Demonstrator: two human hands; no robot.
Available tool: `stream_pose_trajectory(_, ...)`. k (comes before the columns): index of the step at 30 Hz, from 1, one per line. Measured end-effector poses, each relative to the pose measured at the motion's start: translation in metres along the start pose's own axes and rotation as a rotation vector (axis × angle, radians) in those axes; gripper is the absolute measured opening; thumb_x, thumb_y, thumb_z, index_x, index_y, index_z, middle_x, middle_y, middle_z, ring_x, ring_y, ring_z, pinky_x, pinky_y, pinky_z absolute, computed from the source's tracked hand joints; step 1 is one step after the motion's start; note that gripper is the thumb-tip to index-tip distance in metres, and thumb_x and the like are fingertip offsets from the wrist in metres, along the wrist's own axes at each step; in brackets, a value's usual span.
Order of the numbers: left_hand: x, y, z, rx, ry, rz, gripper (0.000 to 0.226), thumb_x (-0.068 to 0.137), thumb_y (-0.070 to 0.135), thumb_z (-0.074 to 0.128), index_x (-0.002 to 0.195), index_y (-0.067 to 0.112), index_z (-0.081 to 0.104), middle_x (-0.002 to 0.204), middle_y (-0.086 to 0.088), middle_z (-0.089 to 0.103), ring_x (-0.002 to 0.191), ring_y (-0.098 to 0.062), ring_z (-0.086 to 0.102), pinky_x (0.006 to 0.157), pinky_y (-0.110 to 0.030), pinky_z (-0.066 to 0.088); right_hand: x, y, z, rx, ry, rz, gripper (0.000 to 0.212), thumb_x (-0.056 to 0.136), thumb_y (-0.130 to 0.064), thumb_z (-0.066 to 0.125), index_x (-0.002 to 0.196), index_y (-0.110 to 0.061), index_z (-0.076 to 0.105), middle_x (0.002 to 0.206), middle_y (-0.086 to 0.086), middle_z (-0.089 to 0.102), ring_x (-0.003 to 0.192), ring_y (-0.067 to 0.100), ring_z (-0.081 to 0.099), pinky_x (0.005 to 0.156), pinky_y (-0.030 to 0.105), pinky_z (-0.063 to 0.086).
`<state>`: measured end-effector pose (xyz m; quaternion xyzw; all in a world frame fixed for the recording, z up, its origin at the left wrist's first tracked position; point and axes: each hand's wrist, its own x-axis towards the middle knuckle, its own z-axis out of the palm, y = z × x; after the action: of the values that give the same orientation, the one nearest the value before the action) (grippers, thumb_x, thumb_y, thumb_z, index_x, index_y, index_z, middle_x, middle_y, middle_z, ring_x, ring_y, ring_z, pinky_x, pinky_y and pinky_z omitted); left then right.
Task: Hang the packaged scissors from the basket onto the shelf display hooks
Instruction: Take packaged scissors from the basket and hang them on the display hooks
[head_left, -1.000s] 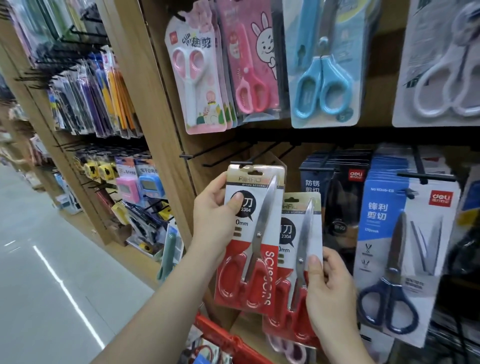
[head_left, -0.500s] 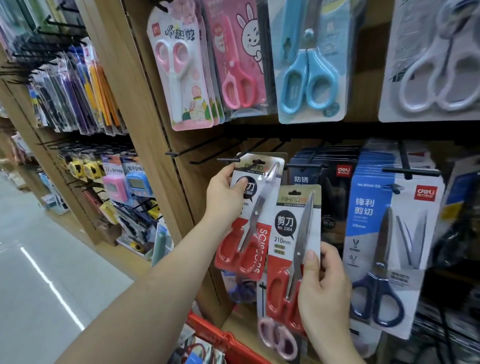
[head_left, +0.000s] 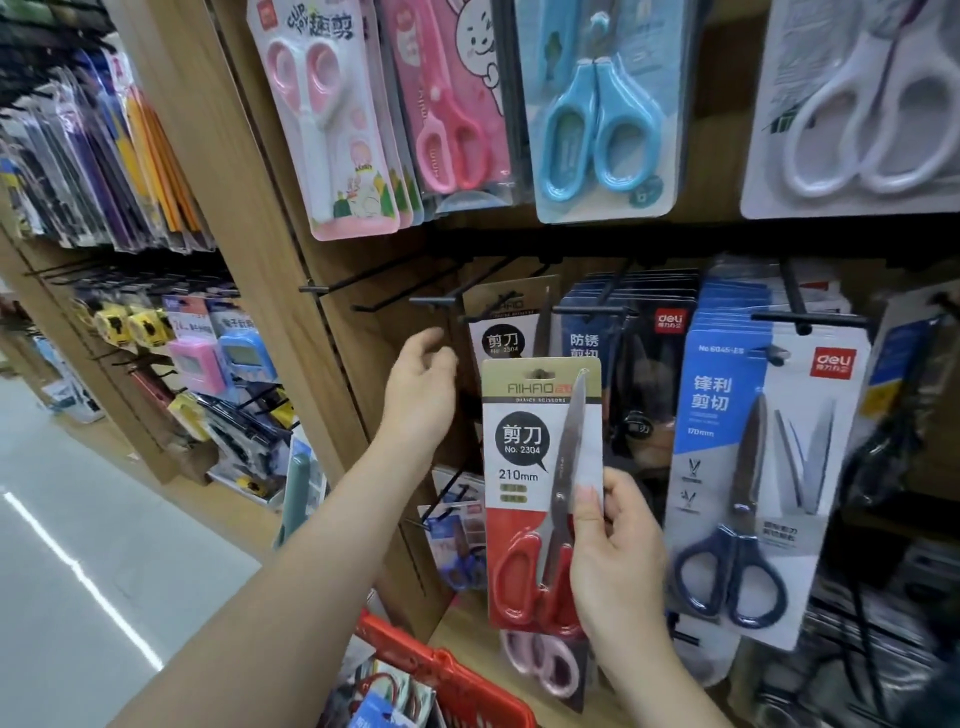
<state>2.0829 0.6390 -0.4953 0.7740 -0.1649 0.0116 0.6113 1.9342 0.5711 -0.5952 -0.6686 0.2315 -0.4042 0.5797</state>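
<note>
Our left hand (head_left: 423, 384) has let go of the first pack (head_left: 506, 332), which now hangs on the hook (head_left: 483, 316); its grip is wide and empty. Our right hand (head_left: 608, 561) still pinches the second scissors pack (head_left: 535, 457), higher than the red basket (head_left: 457, 670).

- The right hand (head_left: 615, 561) pinches the red scissors pack (head_left: 524, 467) at its right edge, thumb in front.
- The left hand (head_left: 421, 387), up-left of that grip, is loosely curled and holds nothing.

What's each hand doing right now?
Left hand: open, holding nothing.
Right hand: gripping the red-handled scissors in a white-and-red card pack.
</note>
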Motion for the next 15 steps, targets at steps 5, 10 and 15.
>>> stream_pose_trajectory(5, -0.071, -0.003, -0.023, -0.302, -0.365, -0.157, 0.026, 0.103, 0.029, 0.047, 0.121, 0.017, 0.062, 0.105, -0.004, 0.077, 0.097, -0.022, 0.074, 0.082, -0.04, 0.059, -0.004, -0.009, 0.006, 0.111, -0.061, 0.006, 0.021, 0.102, -0.017, 0.048, 0.091, -0.028, 0.062, 0.087, -0.009, 0.074, 0.078, 0.008, 0.071, 0.071, 0.033, 0.058)
stream_pose_trajectory(10, -0.083, -0.026, -0.02, -0.248, -0.274, -0.059, 0.026, 0.096, 0.0, 0.057, 0.118, 0.014, 0.061, 0.102, -0.005, 0.077, 0.093, -0.026, 0.074, 0.082, -0.047, 0.059, -0.008, -0.017, 0.009, 0.202, -0.15, 0.008, 0.019, 0.101, -0.016, 0.051, 0.11, -0.026, 0.063, 0.094, -0.006, 0.076, 0.084, 0.007, 0.073, 0.069, 0.022, 0.057)
stream_pose_trajectory(15, -0.07, -0.016, -0.028, -0.281, -0.104, 0.064, 0.022, 0.096, 0.002, 0.059, 0.112, 0.016, 0.061, 0.096, -0.003, 0.078, 0.086, -0.023, 0.075, 0.073, -0.041, 0.061, -0.013, -0.018, 0.014, 0.2, -0.396, 0.086, 0.045, 0.1, -0.024, 0.051, 0.135, -0.05, 0.038, 0.118, -0.007, 0.068, 0.102, 0.006, 0.069, 0.08, 0.026, 0.06)
